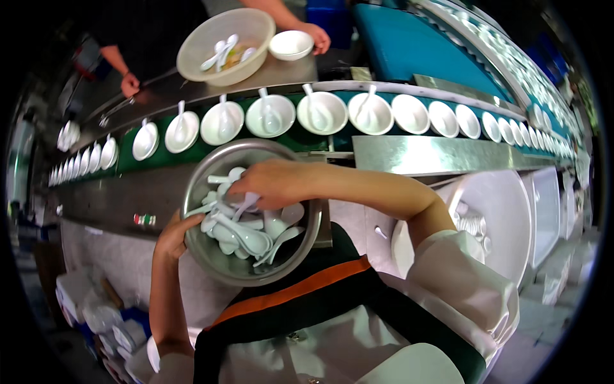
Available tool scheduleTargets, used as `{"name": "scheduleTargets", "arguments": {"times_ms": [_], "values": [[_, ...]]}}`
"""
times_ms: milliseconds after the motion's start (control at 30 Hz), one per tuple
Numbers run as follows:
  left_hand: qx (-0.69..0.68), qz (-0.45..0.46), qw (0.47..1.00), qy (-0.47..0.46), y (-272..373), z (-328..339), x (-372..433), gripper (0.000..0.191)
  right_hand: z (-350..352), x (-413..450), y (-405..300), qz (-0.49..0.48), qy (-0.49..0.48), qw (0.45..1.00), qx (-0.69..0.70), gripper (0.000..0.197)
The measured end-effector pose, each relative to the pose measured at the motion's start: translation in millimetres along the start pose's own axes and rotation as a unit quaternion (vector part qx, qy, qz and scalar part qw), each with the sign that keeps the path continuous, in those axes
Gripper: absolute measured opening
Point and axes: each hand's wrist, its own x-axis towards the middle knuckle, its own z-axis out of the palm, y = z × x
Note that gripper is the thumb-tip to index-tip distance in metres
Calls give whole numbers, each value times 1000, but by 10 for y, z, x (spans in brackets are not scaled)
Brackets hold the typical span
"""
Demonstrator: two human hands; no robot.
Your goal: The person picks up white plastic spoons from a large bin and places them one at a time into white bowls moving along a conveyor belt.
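A round stainless steel basin (314, 230) sits before my body and holds a heap of white soup spoons (244, 235). Around its left rim my left hand (177, 235) is closed, the thumb over the edge beside a spoon handle. My right hand (268, 182) reaches into the basin from the right, its fingers down among the spoons. What those fingertips grip is partly hidden. Just beyond the basin runs a green conveyor belt (160, 161) with a row of white bowls (322, 113). Bowls from the middle leftward each carry a spoon; the bowls farther right (410, 114) show none.
Across the belt, a person's hand (316, 37) touches a white bowl (291, 45). A translucent plastic basin (192, 53) with spoons stands beside it. Right of me is a large white tub (508, 216) holding white crockery. A loose spoon (380, 232) lies below, near the tub.
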Motion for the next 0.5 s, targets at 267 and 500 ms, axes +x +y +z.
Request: {"name": "scheduleTargets", "arguments": {"times_ms": [267, 500], "values": [[-35, -12, 999, 30, -374, 16, -368, 55, -316, -219, -64, 77, 129, 987, -55, 24], [10, 6, 1000, 5, -433, -31, -279, 46, 227, 230, 228, 127, -7, 966, -227, 29]]}}
